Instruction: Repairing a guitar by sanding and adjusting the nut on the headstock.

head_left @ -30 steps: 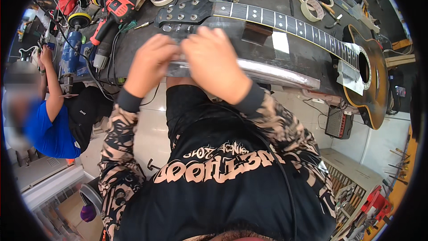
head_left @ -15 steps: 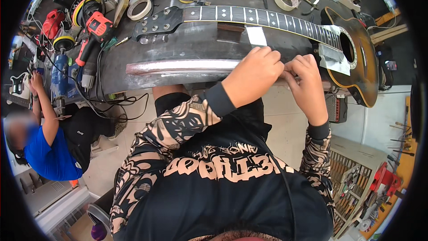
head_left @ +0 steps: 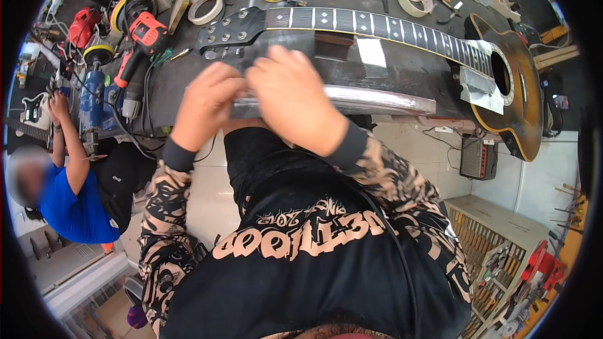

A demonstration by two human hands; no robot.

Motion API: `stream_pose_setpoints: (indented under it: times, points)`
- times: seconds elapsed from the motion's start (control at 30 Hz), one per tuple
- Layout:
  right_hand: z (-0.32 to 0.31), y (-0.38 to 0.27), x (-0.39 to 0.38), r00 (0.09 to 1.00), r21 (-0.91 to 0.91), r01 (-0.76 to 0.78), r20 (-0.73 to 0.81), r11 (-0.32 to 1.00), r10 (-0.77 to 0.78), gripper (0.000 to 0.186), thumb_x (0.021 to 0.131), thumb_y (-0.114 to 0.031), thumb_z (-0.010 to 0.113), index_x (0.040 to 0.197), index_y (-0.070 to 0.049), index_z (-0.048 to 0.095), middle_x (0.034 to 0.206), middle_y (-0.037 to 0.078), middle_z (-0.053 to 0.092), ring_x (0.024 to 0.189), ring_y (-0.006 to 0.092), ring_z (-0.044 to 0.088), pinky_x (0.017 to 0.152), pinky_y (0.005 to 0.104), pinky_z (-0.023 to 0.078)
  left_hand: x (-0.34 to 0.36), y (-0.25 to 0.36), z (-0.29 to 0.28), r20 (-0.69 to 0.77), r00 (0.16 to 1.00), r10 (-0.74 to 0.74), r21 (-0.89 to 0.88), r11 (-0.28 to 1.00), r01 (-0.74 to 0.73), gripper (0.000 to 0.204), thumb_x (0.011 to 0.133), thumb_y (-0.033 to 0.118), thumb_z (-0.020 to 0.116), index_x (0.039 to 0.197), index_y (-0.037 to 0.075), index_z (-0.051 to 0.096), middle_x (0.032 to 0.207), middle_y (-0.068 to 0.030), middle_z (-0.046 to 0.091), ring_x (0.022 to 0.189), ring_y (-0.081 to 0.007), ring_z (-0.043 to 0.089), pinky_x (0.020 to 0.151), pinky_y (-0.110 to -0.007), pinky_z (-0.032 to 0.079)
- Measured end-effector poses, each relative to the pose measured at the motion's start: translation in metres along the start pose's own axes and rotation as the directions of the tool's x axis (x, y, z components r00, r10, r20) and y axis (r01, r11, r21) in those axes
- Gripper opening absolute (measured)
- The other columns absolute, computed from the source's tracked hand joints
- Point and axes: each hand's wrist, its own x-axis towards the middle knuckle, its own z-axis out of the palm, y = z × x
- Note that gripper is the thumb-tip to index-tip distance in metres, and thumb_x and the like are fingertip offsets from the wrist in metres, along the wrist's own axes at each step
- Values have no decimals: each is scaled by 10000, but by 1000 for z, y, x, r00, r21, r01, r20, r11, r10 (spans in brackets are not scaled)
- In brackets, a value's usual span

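A long narrow bar with a shiny whitish face lies along the bench's near edge. Over its left end my hands are close together, nearly touching. My left hand has its fingers curled and pinched. Beside it my right hand is closed too, knuckles up. Whatever they pinch is hidden behind the fingers. Beyond them lies an acoustic guitar, with its dark headstock at left, its fretted neck across the bench and its sunburst body at right. White paper covers part of the body near the soundhole.
Rolls of tape lie on the bench's far side. A red power tool, a blue one and loose cables crowd the left. At far left a person in a blue shirt works at a white guitar.
Both hands have moved left along the bar, from its right end to its left end. The bar's right end now shows; its left end is covered. The view has shifted slightly.
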Motion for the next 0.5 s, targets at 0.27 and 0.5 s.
stream_pose_setpoints:
  times: [0.27,0.5]
  points:
    - [-157,70,-113,944,-157,-298,99,941,315,114,972,-81,797,969,-84,683,970,71,676,1063,340,624,932,492,464,111,114,144,-56,944,324,-87,941,-328,219,817,-43,700,1021,35,691,1067,-123,631,1062,-364,634,946,-471,534]
    - [-77,29,-61,977,-102,-180,101,978,190,73,926,-88,732,981,-72,686,1033,97,709,1071,350,636,945,491,469,50,48,68,-20,967,253,-34,967,-254,291,809,-33,709,1088,49,722,1084,-122,648,1070,-371,634,961,-493,519]
